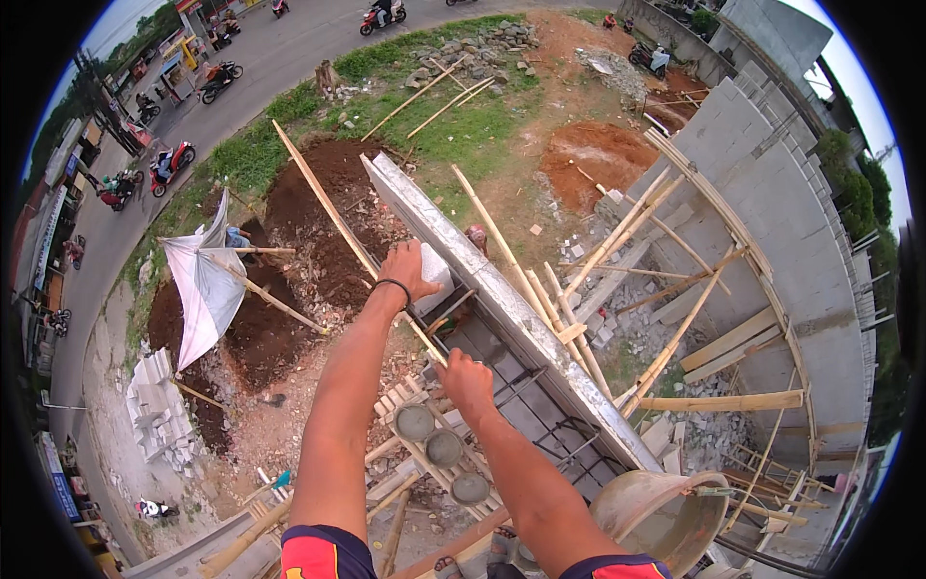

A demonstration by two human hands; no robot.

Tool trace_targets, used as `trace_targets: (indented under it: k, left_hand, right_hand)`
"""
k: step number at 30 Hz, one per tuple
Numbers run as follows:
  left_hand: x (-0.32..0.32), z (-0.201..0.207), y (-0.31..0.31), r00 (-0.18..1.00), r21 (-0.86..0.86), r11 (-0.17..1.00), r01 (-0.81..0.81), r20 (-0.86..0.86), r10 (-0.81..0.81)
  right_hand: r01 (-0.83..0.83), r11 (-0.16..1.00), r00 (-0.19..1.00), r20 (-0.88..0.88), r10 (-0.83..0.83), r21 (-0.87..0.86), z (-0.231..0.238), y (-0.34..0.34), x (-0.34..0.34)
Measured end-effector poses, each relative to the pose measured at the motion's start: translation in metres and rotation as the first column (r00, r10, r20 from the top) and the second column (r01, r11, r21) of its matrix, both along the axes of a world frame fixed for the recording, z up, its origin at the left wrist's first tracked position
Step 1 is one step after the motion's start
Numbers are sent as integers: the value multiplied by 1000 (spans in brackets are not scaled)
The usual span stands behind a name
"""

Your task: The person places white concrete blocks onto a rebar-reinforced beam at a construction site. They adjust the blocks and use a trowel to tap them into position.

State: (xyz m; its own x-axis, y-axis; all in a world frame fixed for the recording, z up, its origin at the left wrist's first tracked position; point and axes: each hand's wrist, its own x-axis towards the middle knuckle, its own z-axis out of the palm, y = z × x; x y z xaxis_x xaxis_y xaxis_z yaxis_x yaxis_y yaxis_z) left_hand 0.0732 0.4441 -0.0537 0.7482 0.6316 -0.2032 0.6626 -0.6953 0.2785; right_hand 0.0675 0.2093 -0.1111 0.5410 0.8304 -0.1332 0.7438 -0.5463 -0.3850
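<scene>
My left hand (406, 273) is closed on a pale grey block (435, 269), with its fingers over the near side. The block is at the open top of a long trough-like form, against its right-hand board (502, 292), whose top edge is smeared grey. Nearer to me, my right hand (467, 382) is curled at the lower end of a long, narrow wooden strip (326, 201); its fingertips are partly hidden. Steel reinforcing bars (526, 383) lie inside the form, below and right of that hand.
Round containers of grey mortar (444, 449) stand below my right forearm. A large tub (666, 516) sits at lower right. Bamboo poles (545, 304) lean beyond the form, near a block wall (772, 212). Far below are a white tarp (203, 289), dug soil and a road with motorbikes.
</scene>
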Motion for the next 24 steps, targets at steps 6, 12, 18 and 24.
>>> trace_targets:
  k: [6,12,18,24]
  left_hand:
    - [8,15,-7,988,42,998,53,142,-59]
    - [8,0,-29,975,-44,998,45,220,-35]
    - [10,3,-59,979,171,985,-34,206,-2]
    - [8,-16,-46,982,163,986,-19,186,-11]
  right_hand:
    - [15,1000,999,34,-15,4,-2,2,8]
    - [23,1000,1000,-8,-23,20,-2,3,7]
    - [39,999,999,-19,-39,-34,7,4,8]
    - [23,999,1000,-17,-23,45,-2,2,6]
